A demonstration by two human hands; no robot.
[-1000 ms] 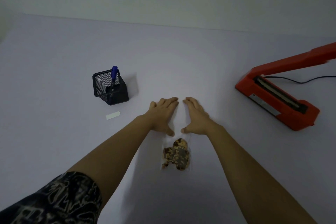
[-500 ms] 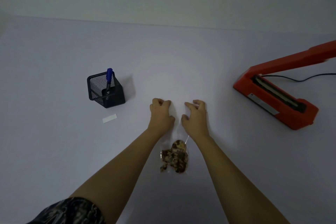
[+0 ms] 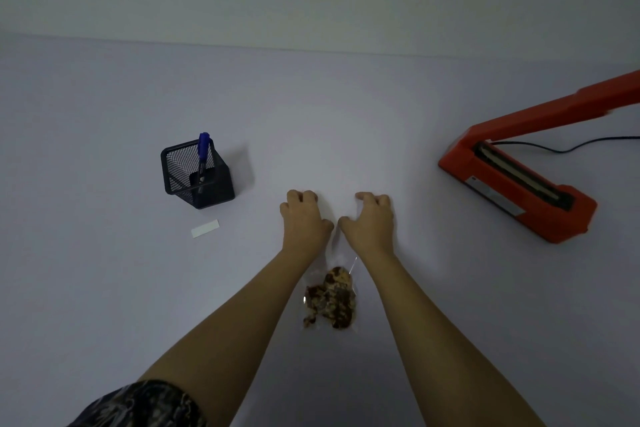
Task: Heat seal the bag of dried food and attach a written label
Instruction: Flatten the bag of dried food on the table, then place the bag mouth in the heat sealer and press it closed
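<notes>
A clear plastic bag [image 3: 330,298] of brown dried food lies flat on the white table, between my forearms. Its transparent upper part runs up under my hands and is hard to make out. My left hand [image 3: 303,218] and my right hand [image 3: 372,222] sit side by side on that upper end, with fingers curled down as if pinching the plastic. A small white label [image 3: 205,228] lies on the table to the left. A blue pen [image 3: 203,149] stands in a black mesh holder [image 3: 197,180]. An orange heat sealer [image 3: 519,191] sits at the right with its arm raised.
The sealer's black cable [image 3: 571,147] trails off to the right edge. The table [image 3: 346,114] meets a plain wall at the back. My patterned sleeve [image 3: 138,406] shows at the bottom left.
My fingers were stretched flat on the bag's upper end one second ago; they have since curled in and drawn back toward me. The bag's food end has barely shifted.
</notes>
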